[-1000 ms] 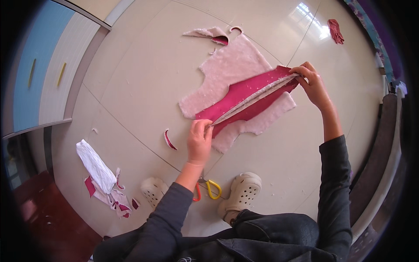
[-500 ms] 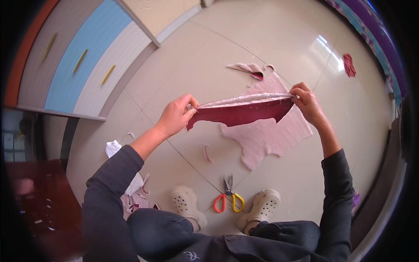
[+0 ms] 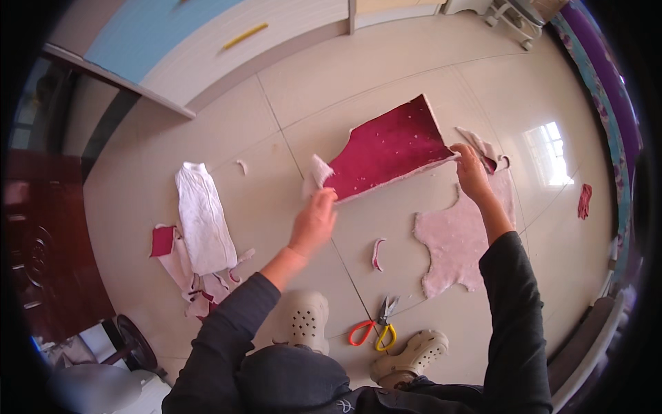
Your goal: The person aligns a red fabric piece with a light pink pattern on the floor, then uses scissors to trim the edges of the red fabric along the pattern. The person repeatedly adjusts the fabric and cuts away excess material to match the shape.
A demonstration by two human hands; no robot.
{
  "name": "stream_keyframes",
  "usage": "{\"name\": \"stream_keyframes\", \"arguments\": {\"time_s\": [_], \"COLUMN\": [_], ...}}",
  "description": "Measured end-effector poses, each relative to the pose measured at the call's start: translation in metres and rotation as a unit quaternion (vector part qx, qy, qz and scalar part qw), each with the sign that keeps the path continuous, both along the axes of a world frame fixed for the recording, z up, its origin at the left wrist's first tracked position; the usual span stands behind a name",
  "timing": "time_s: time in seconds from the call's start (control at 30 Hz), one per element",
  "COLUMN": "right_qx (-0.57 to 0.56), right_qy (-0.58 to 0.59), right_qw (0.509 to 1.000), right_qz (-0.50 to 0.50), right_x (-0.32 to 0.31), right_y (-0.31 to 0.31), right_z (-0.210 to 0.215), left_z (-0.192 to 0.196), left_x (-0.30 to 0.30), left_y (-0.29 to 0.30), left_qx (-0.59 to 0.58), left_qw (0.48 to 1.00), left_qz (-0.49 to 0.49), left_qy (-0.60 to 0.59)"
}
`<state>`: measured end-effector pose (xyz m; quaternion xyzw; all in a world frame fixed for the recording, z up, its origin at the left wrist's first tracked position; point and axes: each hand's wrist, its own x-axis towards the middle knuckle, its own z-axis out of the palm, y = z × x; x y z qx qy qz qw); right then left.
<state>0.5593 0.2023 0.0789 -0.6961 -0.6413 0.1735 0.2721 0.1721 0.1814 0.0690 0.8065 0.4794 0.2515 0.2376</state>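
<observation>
Both the left hand (image 3: 312,224) and right hand (image 3: 476,176) are pinching a fleece-backed magenta fabric piece (image 3: 389,148) by its near edge; it is spanning the gap between them and extending beyond. Probably light, soft and floppy, it is likely needing holds at both corners. Bodyward of both hands, scissors (image 3: 383,320) are lying open.

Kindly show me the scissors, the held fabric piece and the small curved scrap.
Scissors (image 3: 383,321), head view: near the pivot.
Held fabric piece (image 3: 391,148), head view: middle of the magenta side.
Small curved scrap (image 3: 376,254), head view: its middle.
</observation>
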Motion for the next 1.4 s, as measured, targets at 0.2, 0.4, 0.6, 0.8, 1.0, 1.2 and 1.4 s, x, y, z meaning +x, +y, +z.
{"name": "stream_keyframes", "arguments": {"time_s": [0.2, 0.4, 0.6, 0.8, 1.0, 1.2, 1.4], "right_qx": [-0.097, -0.112, -0.082, -0.083, -0.1, -0.053, -0.061], "right_qy": [0.114, 0.162, 0.066, -0.005, -0.066, -0.103, -0.159], "right_qw": [0.986, 0.98, 0.992, 0.99, 0.987, 0.988, 0.972], "right_qz": [-0.072, -0.005, 0.072, 0.111, 0.103, 0.1, 0.16], "right_x": [-0.06, -0.174, -0.234, -0.246, -0.255, -0.249, -0.235], "right_y": [-0.042, -0.058, -0.052, -0.042, -0.035, -0.03, -0.029], "right_z": [-0.033, -0.021, -0.03, -0.053, -0.054, -0.059, -0.05], "left_z": [-0.037, -0.039, -0.066, -0.08, -0.068, -0.075, -0.079], "left_x": [-0.038, -0.038, -0.061, -0.058, -0.049, -0.055, -0.05], "left_y": [-0.001, 0.064, 0.072, 0.061, 0.064, 0.062, 0.055], "left_qx": [-0.158, 0.012, -0.123, -0.236, -0.322, -0.347, -0.284], "left_qw": [0.985, 1.0, 0.991, 0.95, 0.91, 0.904, 0.939], "left_qz": [0.066, 0.003, 0.044, 0.151, 0.194, 0.193, 0.168], "left_qy": [0.016, 0.023, -0.038, -0.137, -0.175, -0.161, -0.098]}}
